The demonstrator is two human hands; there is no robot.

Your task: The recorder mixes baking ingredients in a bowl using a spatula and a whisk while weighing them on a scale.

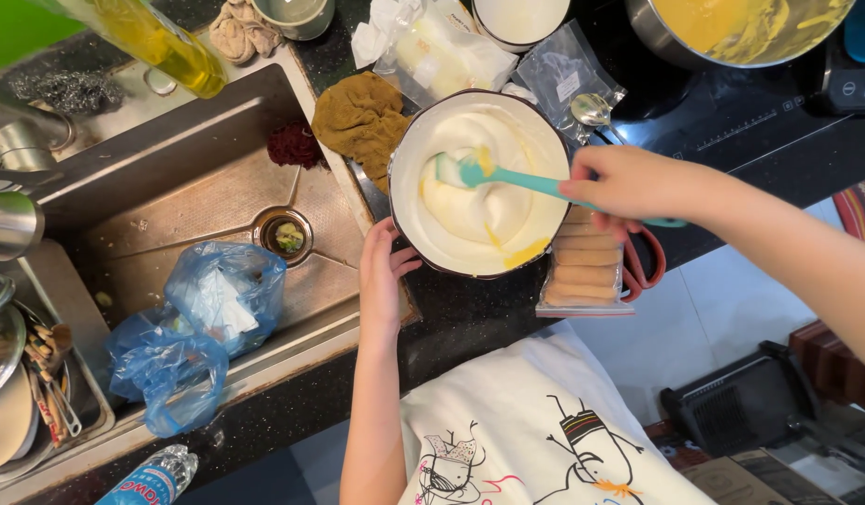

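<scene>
Gripping spatula [507, 178], right hand [629, 187]; left hand [381, 276] fingers open against bowl [404, 150]; biscuit pack [587, 266] beside.

A crumpled blue plastic bag [200, 323] is lying in the steel sink [208, 178], beside the round drain [283, 234]. A brown cloth [362, 117] is resting on the sink's edge. A clear packet of pale finger biscuits [587, 266] is sitting on the black counter [470, 318], touching red-handled scissors [649, 262]. A steel pan of yellow mixture [741, 28] is standing near a metal spoon [593, 110].
</scene>
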